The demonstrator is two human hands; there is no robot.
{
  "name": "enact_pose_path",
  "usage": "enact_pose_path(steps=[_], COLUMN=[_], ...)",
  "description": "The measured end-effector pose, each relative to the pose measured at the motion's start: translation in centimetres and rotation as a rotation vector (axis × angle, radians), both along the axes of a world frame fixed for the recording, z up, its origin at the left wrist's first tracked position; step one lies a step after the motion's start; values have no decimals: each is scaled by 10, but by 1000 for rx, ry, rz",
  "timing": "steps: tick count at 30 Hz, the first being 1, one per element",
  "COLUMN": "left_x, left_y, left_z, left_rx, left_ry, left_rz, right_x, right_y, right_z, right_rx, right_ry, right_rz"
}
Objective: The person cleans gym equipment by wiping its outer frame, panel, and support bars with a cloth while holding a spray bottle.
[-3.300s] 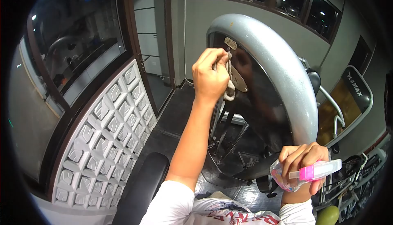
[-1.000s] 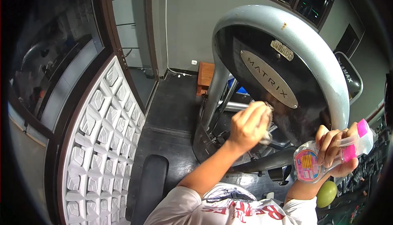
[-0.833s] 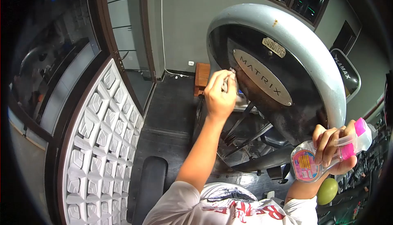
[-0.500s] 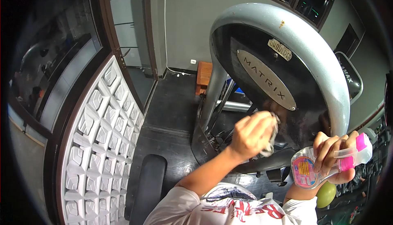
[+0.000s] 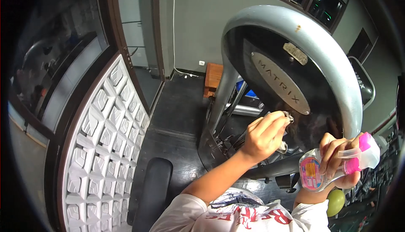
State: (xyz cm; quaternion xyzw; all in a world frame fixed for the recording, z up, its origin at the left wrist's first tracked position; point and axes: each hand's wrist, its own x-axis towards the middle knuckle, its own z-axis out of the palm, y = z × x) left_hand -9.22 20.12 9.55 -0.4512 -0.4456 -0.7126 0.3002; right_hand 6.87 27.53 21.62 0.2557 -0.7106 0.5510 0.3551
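Note:
My left hand is closed on a crumpled greyish cloth, mostly hidden behind the fingers. Cloth and fingertips are at the lower part of a black machine panel, just below its oval MATRIX plate. In my right hand is a clear spray bottle with a pink and white spray head and a colourful label. It lies tilted on its side, fingers wrapped round its neck, near the panel's lower right edge.
A thick silver frame curves round the panel. A black padded bench stands at lower left, beside a white patterned wall panel. Behind the machine is a wooden box. A green ball shows at lower right.
My left hand has shifted slightly up and right over the panel with the cloth, its fingers more extended. The bottle in my right hand has moved slightly up and left. The view has shifted slightly.

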Motion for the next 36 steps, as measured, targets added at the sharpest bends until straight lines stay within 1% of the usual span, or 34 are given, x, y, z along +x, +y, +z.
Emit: enact_pose_path(steps=[2, 3, 4, 6, 8, 10, 11, 12, 13, 16, 18, 20, 21, 22, 23, 24, 25, 26, 27, 29, 30, 31, 32, 34, 35, 36], left_x=[-16, -32, -48, -92, -106, -95, -84, -66, -51, -10, -18, -50, -71, -95, -119, -131, -132, -126, -115, -81, -58, -34, -23, -39, -52, -70], left_y=[1, -2, -1, 10, 14, 12, 9, 6, 9, 3, -1, -5, 0, 4, 9, 12, 14, 16, 13, 5, 2, 0, -4, -1, -2, -1], left_z=[-1, 2, 7, 13, 21, 18, 14, 10, 0, -8, -11, -8, -10, -10, -7, -3, -1, -3, -4, -14, -16, -22, -19, -21, -18, -15], left_rx=[-6, -56, -50, 21, 50, 72, 55, 15, 33, 2, -50, -76, -52, -21, -34, 23, 13, -4, 15, -25, -44, -90, -65, -112, -101, -107], left_ry=[56, 65, -5, -132, -182, -207, -178, -202, -172, -109, -19, 45, -53, -255, -261, -282, -280, -282, -291, -200, -129, -144, -139, -48, -25, -58], left_rz=[112, 156, 187, 327, 285, 265, 236, 176, 136, 1, 14, 137, 145, 32, 173, 112, 137, 158, 90, -13, 0, -96, -161, -54, 21, 125], right_x=[-2, -6, -6, -4, -1, -3, -4, -6, -13, -29, -36, -40, -41, -39, -35, -39, -41, -46, -48, -51, -54, -57, -59, -64, -63, -60], right_y=[-3, -8, -10, -10, -12, -17, -19, -21, -26, -36, -39, -41, -41, -41, -40, -43, -59, -65, -69, -75, -72, -69, -69, -70, -70, -71], right_z=[-3, -3, -3, -3, -4, -4, -7, -9, -10, -15, -18, -23, -26, -28, -31, -32, -32, -34, -36, -41, -44, -47, -47, -46, -45, -48], right_rx=[-24, -31, -41, -22, -51, -77, -93, -110, -141, -136, -128, -109, -91, -85, -82, -78, -322, -349, -373, -428, -372, -314, -285, -227, -237, -259], right_ry=[-29, -26, -22, -18, -25, -24, -35, -48, -49, -107, -147, -171, -174, -189, -205, -211, -174, -171, -169, -186, -216, -244, -255, -276, -263, -232], right_rz=[-21, -27, -36, -44, -57, -98, -120, -139, -139, -172, -162, -144, -133, -133, -133, -122, -172, -160, -157, -175, -172, -170, -174, -182, -179, -173])
